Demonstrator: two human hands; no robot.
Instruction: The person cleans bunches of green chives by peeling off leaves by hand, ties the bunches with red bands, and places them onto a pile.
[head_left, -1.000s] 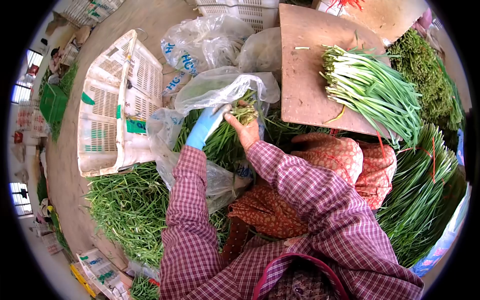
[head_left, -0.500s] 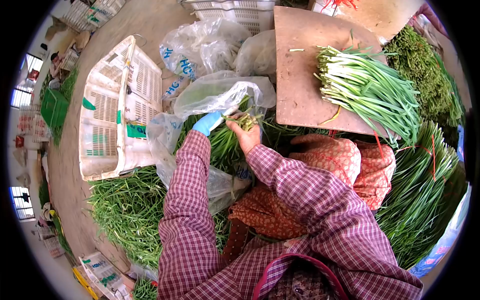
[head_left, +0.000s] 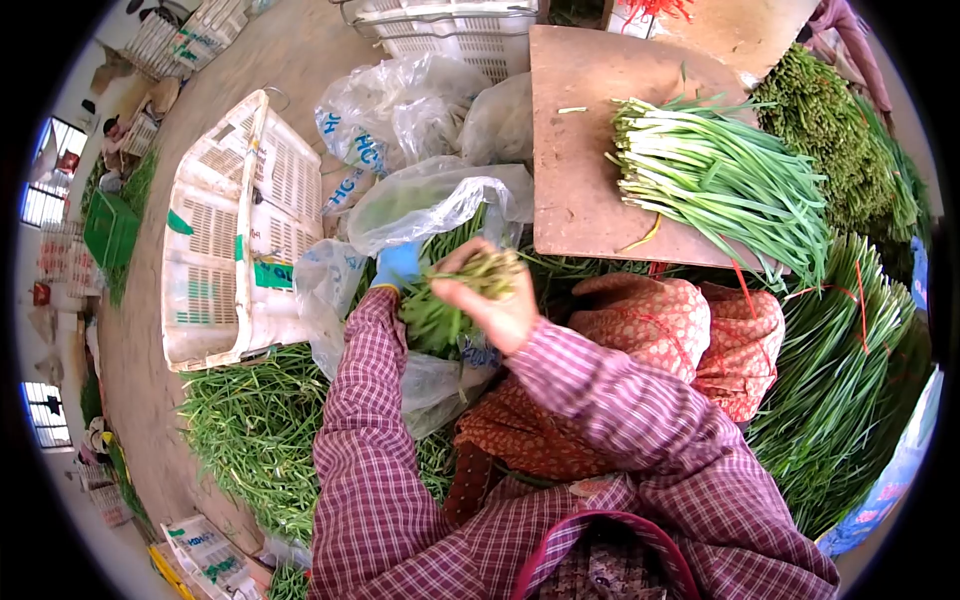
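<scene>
In my right hand (head_left: 492, 300) is a small bunch of green stalks (head_left: 488, 272), its pale cut ends up and its leaves hanging down and left. The hand is bare and blurred by motion. My left hand (head_left: 398, 264), in a blue glove, is just left of the bunch at the mouth of a clear plastic bag (head_left: 405, 222). Its fingers are mostly hidden behind the greens. More green leaves (head_left: 452, 240) show inside the bag. To the right, a thick bundle of garlic chives (head_left: 715, 170) lies on a brown board (head_left: 572, 190), white ends to the left.
A white plastic crate (head_left: 262, 215) stands at the left, with loose greens (head_left: 250, 430) heaped below it. Crumpled clear bags (head_left: 420, 105) lie behind. Long tied greens (head_left: 830, 400) are piled at right. People are at the far left and upper right.
My right hand has lifted the bunch slightly and turned, showing more of its back. My left hand has dropped lower and left, behind the bunch. The view has shifted a little.
</scene>
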